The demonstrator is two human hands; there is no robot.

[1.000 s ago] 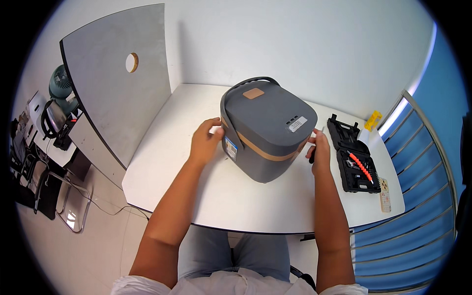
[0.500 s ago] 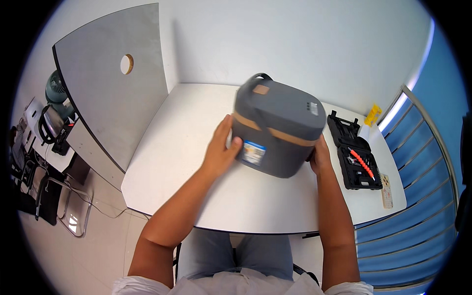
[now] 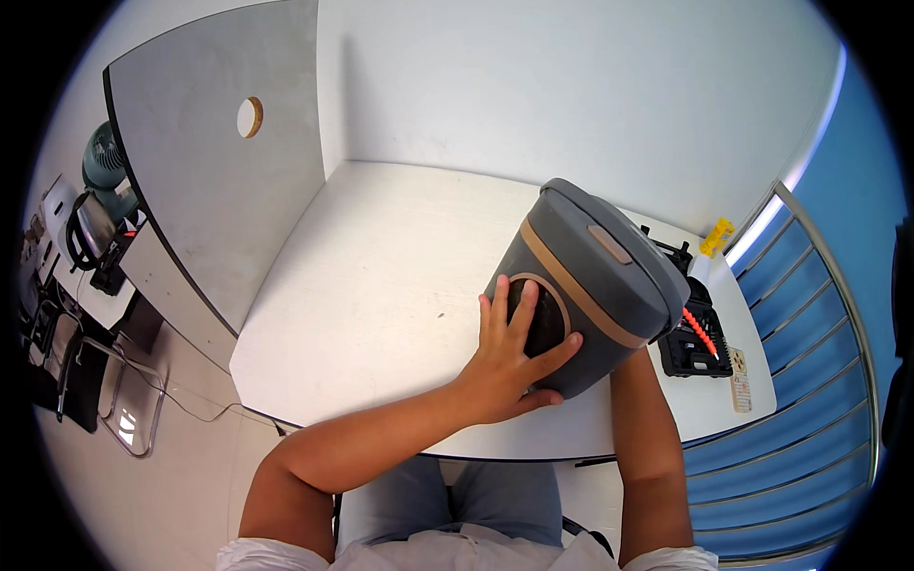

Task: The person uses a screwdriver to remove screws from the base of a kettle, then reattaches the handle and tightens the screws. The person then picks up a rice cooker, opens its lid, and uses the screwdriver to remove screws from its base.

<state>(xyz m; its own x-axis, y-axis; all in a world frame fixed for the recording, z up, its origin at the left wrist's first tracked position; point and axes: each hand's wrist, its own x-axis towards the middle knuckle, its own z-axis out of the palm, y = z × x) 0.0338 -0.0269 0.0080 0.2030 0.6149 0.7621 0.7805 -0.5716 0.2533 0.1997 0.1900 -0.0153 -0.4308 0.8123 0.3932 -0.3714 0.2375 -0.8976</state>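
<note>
A charcoal grey appliance with a tan band and carry handle is turned round and tilted over the table's right half. My left hand holds its near side, fingers spread across a dark round panel with a tan ring. My right forearm runs up behind the appliance's lower right, hiding that hand's fingers. Just beyond, partly hidden, an open black tool case holds an orange flexible rod.
The white table has a grey partition on its left and a metal railing on its right. A remote and yellow object lie at the right. A kettle, fan and chair stand beyond the partition.
The appliance has swung round and tipped, showing a different side, and moved rightward toward me. My left hand has moved right onto the round panel; my right hand has gone behind the appliance.
</note>
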